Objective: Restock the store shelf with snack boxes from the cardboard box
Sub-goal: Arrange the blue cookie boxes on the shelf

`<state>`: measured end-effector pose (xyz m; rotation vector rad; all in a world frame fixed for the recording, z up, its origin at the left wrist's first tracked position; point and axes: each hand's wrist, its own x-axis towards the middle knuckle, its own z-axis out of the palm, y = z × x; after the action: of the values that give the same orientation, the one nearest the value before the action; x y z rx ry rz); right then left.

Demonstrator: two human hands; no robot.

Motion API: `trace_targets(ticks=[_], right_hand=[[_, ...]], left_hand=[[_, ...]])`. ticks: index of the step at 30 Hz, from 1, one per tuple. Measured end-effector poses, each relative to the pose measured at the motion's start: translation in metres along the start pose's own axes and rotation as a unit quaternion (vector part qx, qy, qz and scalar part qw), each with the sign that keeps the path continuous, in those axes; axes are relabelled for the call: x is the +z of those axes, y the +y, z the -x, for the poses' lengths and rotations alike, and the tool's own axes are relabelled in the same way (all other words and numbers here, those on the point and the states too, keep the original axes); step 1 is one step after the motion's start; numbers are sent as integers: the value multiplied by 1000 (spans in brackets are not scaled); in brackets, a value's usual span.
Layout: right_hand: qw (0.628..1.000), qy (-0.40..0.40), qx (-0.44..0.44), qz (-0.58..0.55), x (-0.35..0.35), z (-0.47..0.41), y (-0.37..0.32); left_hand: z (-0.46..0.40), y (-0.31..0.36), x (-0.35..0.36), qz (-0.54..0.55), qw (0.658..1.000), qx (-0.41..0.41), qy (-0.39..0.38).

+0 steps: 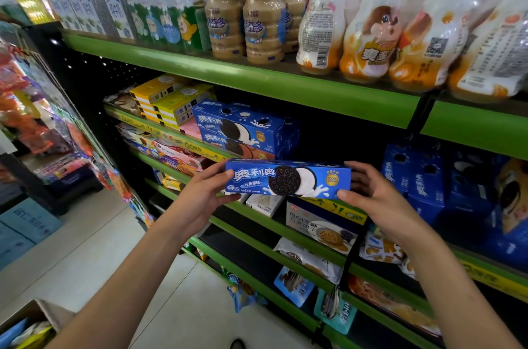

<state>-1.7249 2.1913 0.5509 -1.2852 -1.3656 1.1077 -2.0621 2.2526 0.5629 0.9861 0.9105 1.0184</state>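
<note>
— One blue cookie box (pixel 288 179) is up in the air, held level and lengthwise in front of the shelf (pixel 274 78), its printed face toward the camera. It sits just below the stacked blue boxes (pixel 243 131) already lying on the second level.

— And the hands?

— Both are on it, one at each end. The left hand (pixel 204 191) wraps the left end: its fingers (pixel 217 170) curl round behind the top edge and the thumb presses the lower front corner. The forearm runs up from the bottom left, wrist bent slightly inward.

— The right one?

— The right hand (pixel 377 191) cups the right end. Its thumb lies along the box's bottom right corner, and its fingers (pixel 360 167) curl over the top behind the box (whether their tips press the back face cannot be told, they are hidden). That forearm comes in from the bottom right.

— What surrounds it?

— Directly behind the box there is a dark gap on the shelf, between the stacked blue boxes and a group of upright blue boxes (pixel 414 174) to the right. Yellow boxes (pixel 171 100) are stacked further left. Above, on the top level, stand beige drink bottles (pixel 257 11) and wrapped packs of white and orange bottles (pixel 400 31). Bagged snacks (pixel 308 260) fill the lower levels. At the bottom left corner a cardboard box (pixel 31 317) stands open on the floor, well apart from the hands.
</note>
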Motion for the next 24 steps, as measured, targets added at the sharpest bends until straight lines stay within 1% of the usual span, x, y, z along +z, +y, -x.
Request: trace_targets(ticks=[13,16,20,24], right_hand=[[1000,-4,8,-5,1,2,-6],[1000,-4,6,5,-1,3,-5],[999,-18,-4,32,-5,4,-2],[1000,-17,-5,25,-5,5,-1]], left_hand=[[0,-2,1,5,1000,2,-17],[0,-3,-2,-9,999,27,-39],[0,-5,-1,-21,997,67,-35],[0,-7,1,-20,996,82,-40]])
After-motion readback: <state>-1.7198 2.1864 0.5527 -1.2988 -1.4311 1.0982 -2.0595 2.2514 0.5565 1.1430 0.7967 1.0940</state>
